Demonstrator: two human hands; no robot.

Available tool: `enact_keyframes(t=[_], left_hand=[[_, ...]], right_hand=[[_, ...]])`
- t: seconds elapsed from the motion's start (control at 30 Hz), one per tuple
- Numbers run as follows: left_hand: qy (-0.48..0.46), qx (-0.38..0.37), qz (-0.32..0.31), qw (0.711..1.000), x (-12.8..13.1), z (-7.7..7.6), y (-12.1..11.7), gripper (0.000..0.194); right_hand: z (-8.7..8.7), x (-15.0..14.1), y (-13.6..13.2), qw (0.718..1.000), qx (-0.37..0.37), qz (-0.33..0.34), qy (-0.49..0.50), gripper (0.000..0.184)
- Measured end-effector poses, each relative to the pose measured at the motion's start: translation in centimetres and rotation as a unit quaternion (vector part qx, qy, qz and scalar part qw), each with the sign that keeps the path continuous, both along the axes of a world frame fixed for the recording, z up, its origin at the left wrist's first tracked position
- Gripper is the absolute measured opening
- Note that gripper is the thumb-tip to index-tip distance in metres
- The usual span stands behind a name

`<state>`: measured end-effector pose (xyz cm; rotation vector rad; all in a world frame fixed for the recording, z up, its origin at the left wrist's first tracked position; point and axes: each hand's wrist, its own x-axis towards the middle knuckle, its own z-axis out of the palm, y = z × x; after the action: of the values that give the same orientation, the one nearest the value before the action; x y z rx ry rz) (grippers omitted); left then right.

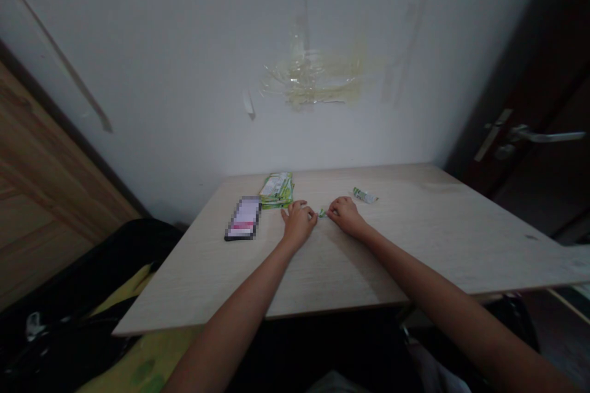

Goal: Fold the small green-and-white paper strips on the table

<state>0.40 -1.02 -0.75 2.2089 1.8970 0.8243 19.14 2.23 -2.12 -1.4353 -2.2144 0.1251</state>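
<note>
Between my two hands a small green-and-white packet (322,213) lies low over the table, mostly covered by fingers. My left hand (298,221) pinches its left end, with thumb and forefinger together. At its right end the fingers of my right hand (345,215) are closed on it too. Just beyond my left hand is a stack of green-and-white packets (277,189). A rolled or folded green-and-white packet (364,195) rests behind my right hand, apart from it.
A phone (243,218) with a blurred screen lies left of my left hand. The pale wooden table (442,239) meets a wall (193,73) with old tape at the back. On the right is a dark door with a metal handle (548,135). Dark and yellow cloth lies lower left.
</note>
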Motion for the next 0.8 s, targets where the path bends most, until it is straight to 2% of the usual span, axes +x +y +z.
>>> enact_keyframes(t=[0.37,0.57,0.8], left_hand=[[-0.011,-0.004,0.015,1.000,0.00,-0.36,0.23,0.018],[-0.032,-0.006,0.022,0.999,0.04,-0.41,0.50,0.015],[-0.053,-0.006,0.025,0.998,-0.09,-0.45,0.96,0.018]], right_hand=[[0.17,-0.62,-0.14,0.997,-0.028,-0.050,-0.049,0.029],[-0.10,-0.72,-0.13,0.997,0.007,-0.053,-0.059,0.030],[-0.09,-0.43,-0.33,0.999,-0.003,-0.043,-0.026,0.024]])
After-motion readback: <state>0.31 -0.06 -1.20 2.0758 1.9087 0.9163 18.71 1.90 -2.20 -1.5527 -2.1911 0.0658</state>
